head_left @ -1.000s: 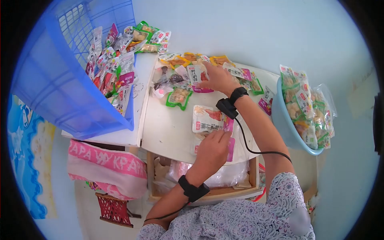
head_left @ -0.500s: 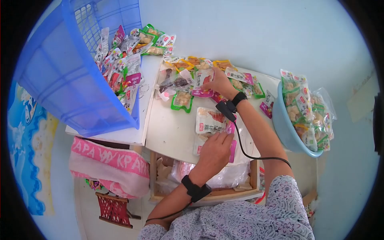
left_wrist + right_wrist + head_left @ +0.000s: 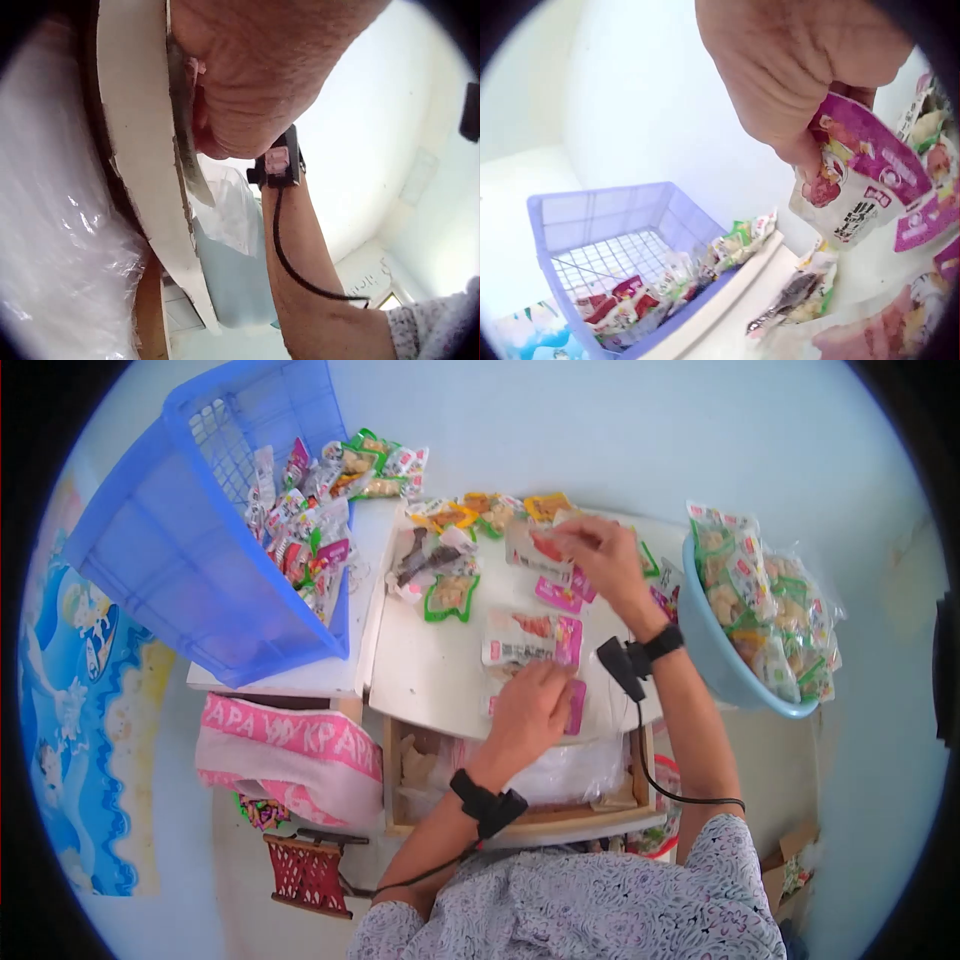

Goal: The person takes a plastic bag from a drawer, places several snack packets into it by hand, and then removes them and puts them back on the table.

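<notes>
My R hand (image 3: 600, 555) fingers pinch a pink snack pkt (image 3: 540, 550) by its edge above the stack (image 3: 530, 640) my L hand (image 3: 530, 710) presses flat w/ spread fingers; loose pinch could drop it.

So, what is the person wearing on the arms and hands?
Both hands, left and right, are bare. Each wrist has a black band with a small black camera box, and a thin black cable runs from it toward the body. The sleeves are pale with a small floral print.
</notes>
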A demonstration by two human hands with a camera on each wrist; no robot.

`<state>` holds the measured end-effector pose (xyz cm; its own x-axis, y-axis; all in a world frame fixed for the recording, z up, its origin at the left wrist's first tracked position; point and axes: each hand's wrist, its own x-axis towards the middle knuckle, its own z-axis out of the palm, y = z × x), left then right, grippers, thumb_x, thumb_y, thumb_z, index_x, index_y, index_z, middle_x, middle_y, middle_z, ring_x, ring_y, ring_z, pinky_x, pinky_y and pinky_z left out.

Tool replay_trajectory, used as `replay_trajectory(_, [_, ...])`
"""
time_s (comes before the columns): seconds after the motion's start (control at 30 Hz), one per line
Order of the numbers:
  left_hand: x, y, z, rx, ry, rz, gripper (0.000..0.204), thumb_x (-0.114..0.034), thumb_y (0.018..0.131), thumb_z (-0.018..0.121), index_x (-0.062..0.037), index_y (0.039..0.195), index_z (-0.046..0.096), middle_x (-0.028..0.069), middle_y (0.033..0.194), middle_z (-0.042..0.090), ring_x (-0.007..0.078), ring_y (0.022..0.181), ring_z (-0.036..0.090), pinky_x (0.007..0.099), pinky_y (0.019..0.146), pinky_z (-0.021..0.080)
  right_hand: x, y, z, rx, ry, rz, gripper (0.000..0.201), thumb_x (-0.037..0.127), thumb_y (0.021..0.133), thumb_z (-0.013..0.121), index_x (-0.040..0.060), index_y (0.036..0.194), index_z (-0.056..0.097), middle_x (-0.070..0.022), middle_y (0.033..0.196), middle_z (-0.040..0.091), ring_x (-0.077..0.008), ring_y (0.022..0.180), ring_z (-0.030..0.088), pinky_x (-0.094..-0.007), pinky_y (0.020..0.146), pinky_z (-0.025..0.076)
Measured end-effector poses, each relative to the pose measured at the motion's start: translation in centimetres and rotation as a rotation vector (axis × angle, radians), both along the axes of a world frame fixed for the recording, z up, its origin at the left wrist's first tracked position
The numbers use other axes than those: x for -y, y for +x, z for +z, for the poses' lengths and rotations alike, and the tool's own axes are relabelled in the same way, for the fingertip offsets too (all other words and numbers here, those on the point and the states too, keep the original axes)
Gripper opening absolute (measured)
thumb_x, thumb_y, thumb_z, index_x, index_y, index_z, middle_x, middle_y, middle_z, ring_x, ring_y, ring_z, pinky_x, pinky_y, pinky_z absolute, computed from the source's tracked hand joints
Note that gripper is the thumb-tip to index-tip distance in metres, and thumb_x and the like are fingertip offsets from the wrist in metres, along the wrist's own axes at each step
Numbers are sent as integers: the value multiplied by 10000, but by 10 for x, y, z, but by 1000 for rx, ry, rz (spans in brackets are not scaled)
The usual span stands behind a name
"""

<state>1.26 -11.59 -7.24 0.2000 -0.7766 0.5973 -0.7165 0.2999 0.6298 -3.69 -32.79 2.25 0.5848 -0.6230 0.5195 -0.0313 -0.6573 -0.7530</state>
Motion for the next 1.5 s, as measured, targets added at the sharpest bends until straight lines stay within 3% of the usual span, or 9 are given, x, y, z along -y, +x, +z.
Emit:
replay_trajectory(0.17, [-36, -11, 31, -416, -64, -54, 407, -67, 924, 728, -15, 1312, 617, 120, 1152, 695, 212, 943, 675, 339, 847, 534, -85, -91, 55, 210, 379, -35, 142, 46, 945, 680, -6, 1065, 736, 7, 950, 699, -52, 903, 605, -223, 803, 468])
replay_trajectory(0.33, [-64, -28, 58, -675, -152, -106, 645, -65, 862, 809, -3, 1441, 533, 109, 1189, 707, 166, 988, 666, 310, 828, 539, -138, -169, 32, 120, 511, 54, 77, 67, 961, 697, -1, 981, 727, -1, 937, 697, -71, 883, 627, -232, 784, 485])
replay_trajectory(0.47, [-87, -40, 47, -817, 256, -357, 538, -81, 892, 804, 0, 1380, 591, 66, 1194, 702, 117, 1018, 665, 274, 834, 536, -166, -185, -5, 94, 624, 203, 50, -2, 932, 725, 3, 979, 737, -19, 943, 677, -94, 878, 643, -252, 809, 510])
replay_trajectory(0.8, [-82, -63, 57, -1019, 386, -171, 294, -106, 1001, 711, 18, 1256, 634, 19, 1022, 705, 53, 829, 615, 227, 659, 512, -186, -217, -40, 176, 891, 92, 236, 116, 990, 722, -11, 1190, 717, -25, 1103, 732, -53, 945, 649, -241, 845, 531])
replay_trajectory(0.9, [-62, -64, 43, -861, 189, -134, 316, -132, 976, 744, 12, 1238, 640, 15, 956, 694, 77, 785, 588, 270, 668, 504, -183, -230, -44, 297, 845, -69, 227, 110, 1003, 698, -13, 1193, 717, -21, 1084, 739, -51, 927, 654, -240, 839, 531])
replay_trajectory(1.13, [0, -61, 55, 334, 130, 208, 305, -261, 896, 793, -21, 1019, 650, 85, 894, 675, 223, 765, 637, 347, 669, 483, -170, -248, -60, 487, 821, -418, 156, 109, 1025, 664, 4, 1134, 705, 9, 970, 725, -26, 835, 627, -197, 736, 501])
replay_trajectory(1.33, [22, -54, 22, 271, 244, 197, 231, -256, 892, 757, -75, 841, 622, 94, 694, 584, 345, 678, 606, 456, 621, 477, -167, -240, -78, 549, 711, -475, 149, 127, 1021, 671, 5, 1087, 724, 11, 976, 712, -40, 814, 605, -221, 724, 497])
replay_trajectory(1.4, [23, -50, 20, 181, 221, 174, 138, -182, 904, 724, -99, 835, 637, 79, 665, 584, 278, 615, 600, 401, 588, 471, -166, -244, -85, 420, 609, -512, 228, 146, 1010, 683, -10, 1170, 722, -42, 1058, 736, -89, 929, 667, -253, 817, 542])
replay_trajectory(1.5, [21, -43, 19, 61, 225, 95, 59, -90, 960, 668, -68, 910, 647, 24, 693, 601, 108, 599, 530, 283, 566, 437, -167, -221, -95, 445, 482, -514, 187, 165, 1001, 708, 8, 1099, 729, 21, 898, 661, -43, 775, 564, -244, 678, 480])
